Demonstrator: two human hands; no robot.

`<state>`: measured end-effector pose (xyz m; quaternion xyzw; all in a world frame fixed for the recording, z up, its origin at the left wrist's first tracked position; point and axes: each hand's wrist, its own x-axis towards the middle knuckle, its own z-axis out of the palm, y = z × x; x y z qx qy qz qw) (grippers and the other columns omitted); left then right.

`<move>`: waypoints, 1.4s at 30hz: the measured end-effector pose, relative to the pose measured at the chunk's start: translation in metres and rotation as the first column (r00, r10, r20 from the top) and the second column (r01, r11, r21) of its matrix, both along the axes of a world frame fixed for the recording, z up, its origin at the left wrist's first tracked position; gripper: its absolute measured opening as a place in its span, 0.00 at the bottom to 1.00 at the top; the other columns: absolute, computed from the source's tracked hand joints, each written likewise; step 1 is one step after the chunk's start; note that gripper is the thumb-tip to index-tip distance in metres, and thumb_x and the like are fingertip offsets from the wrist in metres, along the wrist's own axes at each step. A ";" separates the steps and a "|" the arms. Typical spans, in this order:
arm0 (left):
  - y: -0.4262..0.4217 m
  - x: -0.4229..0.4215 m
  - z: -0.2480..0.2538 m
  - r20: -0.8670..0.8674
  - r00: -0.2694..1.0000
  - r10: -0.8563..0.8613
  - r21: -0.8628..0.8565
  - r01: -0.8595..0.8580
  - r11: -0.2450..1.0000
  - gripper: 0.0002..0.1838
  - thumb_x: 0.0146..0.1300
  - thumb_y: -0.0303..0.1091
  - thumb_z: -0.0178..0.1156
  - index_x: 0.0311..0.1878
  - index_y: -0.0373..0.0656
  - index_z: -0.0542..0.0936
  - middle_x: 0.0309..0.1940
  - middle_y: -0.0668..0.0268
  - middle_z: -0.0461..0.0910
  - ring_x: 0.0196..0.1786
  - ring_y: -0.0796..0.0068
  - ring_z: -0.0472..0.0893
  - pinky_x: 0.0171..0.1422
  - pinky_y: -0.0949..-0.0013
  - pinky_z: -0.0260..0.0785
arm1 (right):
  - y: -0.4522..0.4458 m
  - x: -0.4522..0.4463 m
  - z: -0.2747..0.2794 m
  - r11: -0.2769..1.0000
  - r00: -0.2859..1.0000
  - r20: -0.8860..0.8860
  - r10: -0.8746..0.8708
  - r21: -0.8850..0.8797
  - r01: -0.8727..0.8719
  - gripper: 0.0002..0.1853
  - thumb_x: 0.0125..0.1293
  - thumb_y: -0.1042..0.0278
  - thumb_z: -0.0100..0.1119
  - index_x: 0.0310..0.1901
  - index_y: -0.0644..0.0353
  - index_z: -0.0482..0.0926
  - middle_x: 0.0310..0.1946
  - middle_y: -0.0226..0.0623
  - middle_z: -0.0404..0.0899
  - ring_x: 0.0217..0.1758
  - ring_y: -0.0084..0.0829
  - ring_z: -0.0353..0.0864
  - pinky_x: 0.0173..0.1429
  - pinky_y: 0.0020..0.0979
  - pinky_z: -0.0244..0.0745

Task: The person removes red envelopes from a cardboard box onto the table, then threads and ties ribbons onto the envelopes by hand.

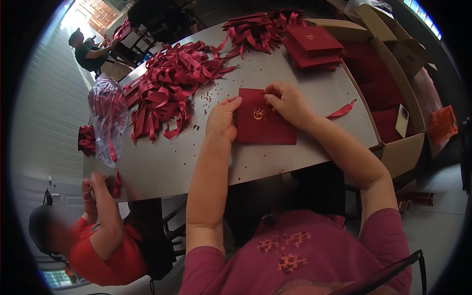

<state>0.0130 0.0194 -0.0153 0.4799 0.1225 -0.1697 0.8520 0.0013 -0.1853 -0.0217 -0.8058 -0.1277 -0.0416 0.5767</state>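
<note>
One gold-marked red card (pixel 268 130) is at table (pixel 167 164), near side; L hand (pixel 223 117) grips left edge, R hand (pixel 291 104) curls fingers at top, pinch unclear. Step: apparently working card's upper edge; next move prob. calls for steady L hold.

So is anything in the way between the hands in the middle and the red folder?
No, nothing I can see. The left hand is right at the left edge of the red folder, and the right hand is at its upper right.
</note>
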 end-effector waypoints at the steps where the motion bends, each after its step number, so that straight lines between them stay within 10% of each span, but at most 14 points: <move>1: -0.002 -0.002 0.005 -0.021 0.998 0.052 0.024 -0.052 0.998 0.12 0.67 0.25 0.61 0.53 0.39 0.78 0.47 0.61 0.83 0.50 0.67 0.82 0.58 0.61 0.76 | 0.002 -0.001 -0.002 0.999 0.995 0.088 -0.038 -0.020 0.040 0.08 0.69 0.69 0.58 0.44 0.64 0.79 0.32 0.33 0.82 0.31 0.22 0.78 0.37 0.25 0.75; 10: -0.007 -0.009 0.018 -0.009 0.998 0.059 -0.065 -0.059 0.996 0.17 0.67 0.24 0.60 0.58 0.41 0.76 0.52 0.61 0.81 0.52 0.66 0.82 0.59 0.61 0.77 | 0.005 -0.010 -0.001 0.979 0.950 0.294 -0.108 -0.135 0.153 0.06 0.64 0.72 0.61 0.41 0.64 0.80 0.34 0.42 0.82 0.39 0.35 0.80 0.48 0.32 0.74; 22: -0.004 -0.013 0.019 0.358 0.934 0.006 0.171 -0.072 0.983 0.16 0.62 0.19 0.60 0.54 0.39 0.78 0.39 0.68 0.81 0.31 0.85 0.76 0.35 0.80 0.71 | 0.002 -0.008 0.001 0.999 0.996 0.080 -0.037 0.025 0.035 0.06 0.63 0.73 0.62 0.40 0.65 0.80 0.33 0.37 0.83 0.38 0.26 0.79 0.48 0.29 0.74; 25: -0.008 -0.017 0.025 0.413 0.911 0.007 0.192 -0.095 0.977 0.20 0.60 0.16 0.60 0.56 0.36 0.75 0.38 0.65 0.81 0.33 0.82 0.78 0.39 0.79 0.73 | 0.001 -0.006 -0.002 0.996 0.996 0.086 -0.040 0.081 0.033 0.08 0.61 0.68 0.63 0.39 0.61 0.81 0.35 0.43 0.83 0.39 0.41 0.83 0.47 0.36 0.76; 31: -0.020 -0.026 0.027 0.477 0.875 0.084 0.177 -0.190 0.966 0.32 0.55 0.10 0.58 0.66 0.35 0.68 0.40 0.57 0.81 0.40 0.72 0.82 0.51 0.72 0.77 | 0.003 -0.008 -0.001 0.997 0.992 0.116 -0.054 -0.041 0.059 0.07 0.63 0.73 0.62 0.41 0.64 0.80 0.33 0.39 0.83 0.38 0.29 0.80 0.49 0.30 0.75; 42: -0.025 -0.029 0.031 0.494 0.869 0.019 0.381 -0.236 0.894 0.38 0.58 0.10 0.54 0.72 0.44 0.60 0.40 0.57 0.82 0.42 0.73 0.82 0.48 0.73 0.77 | 0.010 -0.015 0.001 0.990 0.921 0.385 -0.054 -0.102 0.100 0.05 0.62 0.75 0.62 0.39 0.59 0.79 0.54 0.37 0.76 0.49 0.39 0.79 0.51 0.32 0.76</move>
